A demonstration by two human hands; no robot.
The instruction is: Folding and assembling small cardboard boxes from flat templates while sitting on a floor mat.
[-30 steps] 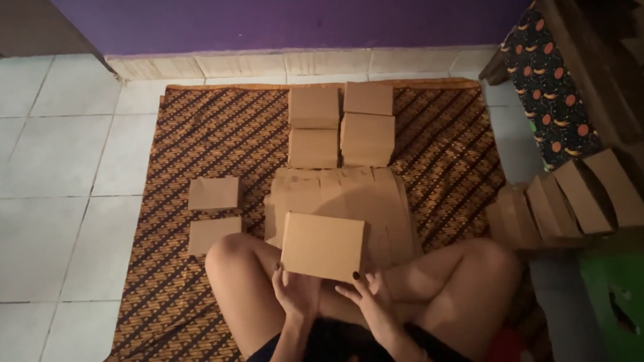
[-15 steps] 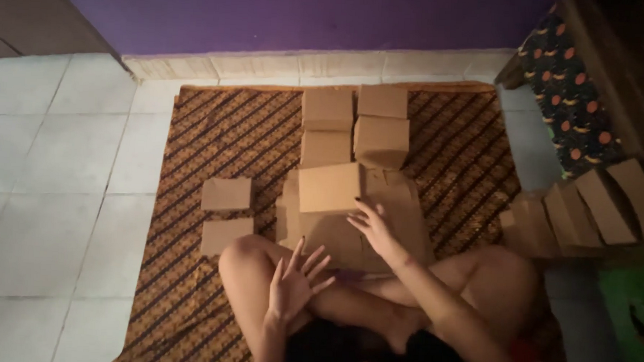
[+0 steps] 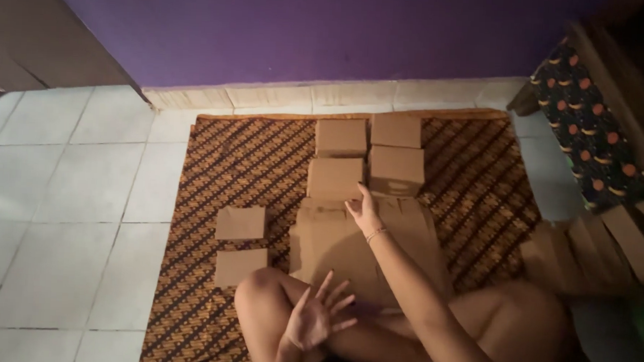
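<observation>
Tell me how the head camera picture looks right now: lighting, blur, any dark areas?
Head view: dim, warm indoor light, soft overall. The left hand is slightly motion-blurred with fingers spread, holding nothing. The right hand touches a cardboard box, whose edges read clearly. The right edge of the frame falls into deep shadow, so the leaning cardboard pieces there lose detail. No glare on the floor tiles.

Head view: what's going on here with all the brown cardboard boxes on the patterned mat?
A person sits cross-legged on a brown patterned mat over white tiles. The right hand reaches forward, fingers touching a small closed brown cardboard box in a block of four. It lies just beyond a stack of flat cardboard sheets. The left hand hovers open and empty above the knee. Two more small boxes lie to the left.
</observation>
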